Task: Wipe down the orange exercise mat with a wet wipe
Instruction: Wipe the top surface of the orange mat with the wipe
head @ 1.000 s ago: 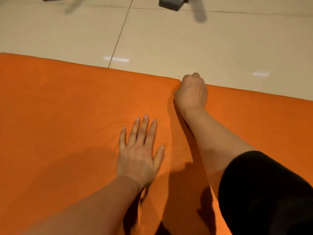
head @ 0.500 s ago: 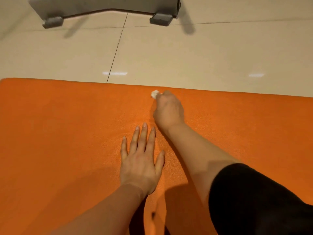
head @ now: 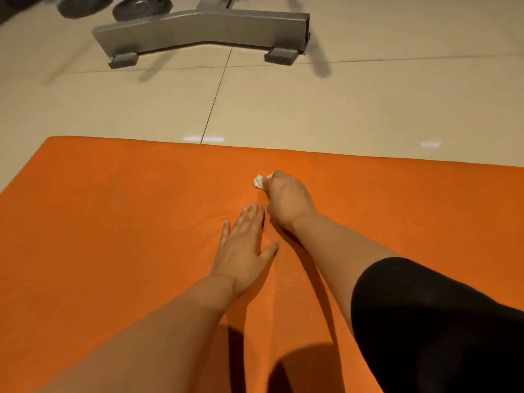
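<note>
The orange exercise mat (head: 113,236) fills the lower part of the head view, its far edge running across the middle. My right hand (head: 286,201) is curled over a small crumpled white wet wipe (head: 258,182) and holds it down on the mat, a short way in from the far edge. Only a bit of the wipe pokes out past my fingers. My left hand (head: 243,251) lies flat on the mat with straight fingers, just beside and nearer than the right wrist.
Beyond the mat lies a beige tiled floor (head: 340,103). A grey metal equipment base (head: 198,26) with two feet stands on it at the top. Dark weight plates (head: 85,4) sit at the top left. A black sleeve (head: 439,321) covers my right upper arm.
My right hand with the wipe has slid from the mat's far edge toward me and slightly left. The view has tilted up, showing the grey base. My left hand stays flat.
</note>
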Demonstrator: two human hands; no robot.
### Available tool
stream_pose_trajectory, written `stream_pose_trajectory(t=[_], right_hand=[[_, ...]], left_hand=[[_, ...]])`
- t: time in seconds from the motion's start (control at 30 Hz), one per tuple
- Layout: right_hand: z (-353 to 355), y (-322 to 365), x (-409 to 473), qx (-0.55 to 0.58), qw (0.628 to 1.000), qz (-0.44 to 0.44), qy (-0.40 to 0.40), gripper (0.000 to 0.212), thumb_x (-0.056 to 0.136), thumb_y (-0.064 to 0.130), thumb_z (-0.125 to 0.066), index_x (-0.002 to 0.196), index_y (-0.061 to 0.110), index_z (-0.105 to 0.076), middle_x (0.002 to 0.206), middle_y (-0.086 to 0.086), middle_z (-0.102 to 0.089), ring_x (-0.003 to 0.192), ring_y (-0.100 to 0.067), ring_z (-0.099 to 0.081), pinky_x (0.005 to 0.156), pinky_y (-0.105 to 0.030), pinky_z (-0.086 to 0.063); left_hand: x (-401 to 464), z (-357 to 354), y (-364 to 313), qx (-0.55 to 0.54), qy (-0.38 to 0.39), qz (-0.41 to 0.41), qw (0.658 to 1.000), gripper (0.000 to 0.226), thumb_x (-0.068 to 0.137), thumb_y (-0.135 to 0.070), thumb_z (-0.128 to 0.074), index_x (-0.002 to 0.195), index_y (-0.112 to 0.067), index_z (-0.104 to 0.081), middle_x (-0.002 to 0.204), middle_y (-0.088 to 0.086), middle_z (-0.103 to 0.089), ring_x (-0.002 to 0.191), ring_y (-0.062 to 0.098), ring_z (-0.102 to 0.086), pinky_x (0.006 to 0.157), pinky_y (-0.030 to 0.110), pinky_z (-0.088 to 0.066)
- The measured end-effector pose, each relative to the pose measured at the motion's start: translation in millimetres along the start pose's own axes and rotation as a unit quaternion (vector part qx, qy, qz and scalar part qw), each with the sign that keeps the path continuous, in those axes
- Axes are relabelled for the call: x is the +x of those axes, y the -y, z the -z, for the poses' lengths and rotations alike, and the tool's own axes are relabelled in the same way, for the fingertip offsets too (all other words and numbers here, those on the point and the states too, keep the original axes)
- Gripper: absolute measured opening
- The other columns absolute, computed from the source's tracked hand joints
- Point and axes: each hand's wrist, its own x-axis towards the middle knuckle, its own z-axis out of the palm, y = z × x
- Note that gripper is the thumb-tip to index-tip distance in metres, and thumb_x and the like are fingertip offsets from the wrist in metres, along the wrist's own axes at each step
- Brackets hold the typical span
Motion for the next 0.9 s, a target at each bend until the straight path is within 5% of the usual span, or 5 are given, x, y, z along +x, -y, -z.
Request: stream_pose_trajectory(t=[0.23,0.4,0.5,0.7,0.9], right_hand=[[5.8,-24.2,-29.1,-0.019,0.991,-0.120,-0.060,0.037,0.089,-0.004,-0.045,0.122,0.005,-0.058,0.121,-0.013,-0.055,0.112,-0.029,-0.051,0.083,-0.033,-0.043],[-14.7,45.1,-56.9,0.018,0.999,0.038,-0.005,0.037,0.094,0.001,-0.041,0.129,0.006,-0.051,0.128,-0.010,-0.052,0.119,-0.026,-0.047,0.092,-0.030,-0.039],[-6.4,22.2,-65.8,-0.031,0.997,0.067,0.017,0.044,0.093,0.001,-0.044,0.135,0.008,-0.048,0.135,-0.009,-0.049,0.124,-0.026,-0.044,0.096,-0.032,-0.039],[-2.2,0.0,-88.8,-0.002,0.988,-0.143,-0.049,0.037,0.089,-0.004,-0.042,0.123,0.002,-0.056,0.119,-0.013,-0.054,0.112,-0.029,-0.048,0.084,-0.032,-0.039],[-17.8,49.5,-130.5,-0.011,0.998,0.055,0.039,0.050,0.092,0.003,-0.045,0.142,0.006,-0.040,0.134,-0.010,-0.048,0.123,-0.026,-0.043,0.095,-0.030,-0.039]], left_hand=[[-44.6,16.0,42.2,0.048,-0.005,0.021,0.999,0.084,0.093,-0.053,-0.049,0.154,-0.025,0.001,0.160,-0.007,0.011,0.146,0.007,0.011,0.121,0.033,0.001],[-59.7,9.1,35.4,0.035,-0.008,0.072,0.997,0.080,0.096,-0.052,-0.044,0.155,-0.022,0.001,0.160,-0.005,0.013,0.146,0.009,0.013,0.121,0.037,0.005],[-62.9,9.8,32.3,0.046,0.007,0.077,0.996,0.079,0.097,-0.049,-0.044,0.155,-0.023,0.003,0.161,-0.004,0.014,0.147,0.010,0.013,0.121,0.038,0.005],[-84.1,3.8,35.1,0.054,0.014,0.077,0.995,0.077,0.099,-0.048,-0.040,0.154,-0.022,0.006,0.160,-0.004,0.015,0.147,0.010,0.014,0.120,0.037,0.007],[-97.7,-7.3,21.9,0.032,-0.002,0.085,0.996,0.068,0.102,-0.037,-0.037,0.155,-0.018,0.001,0.161,-0.001,0.012,0.148,0.012,0.012,0.120,0.039,0.004]])
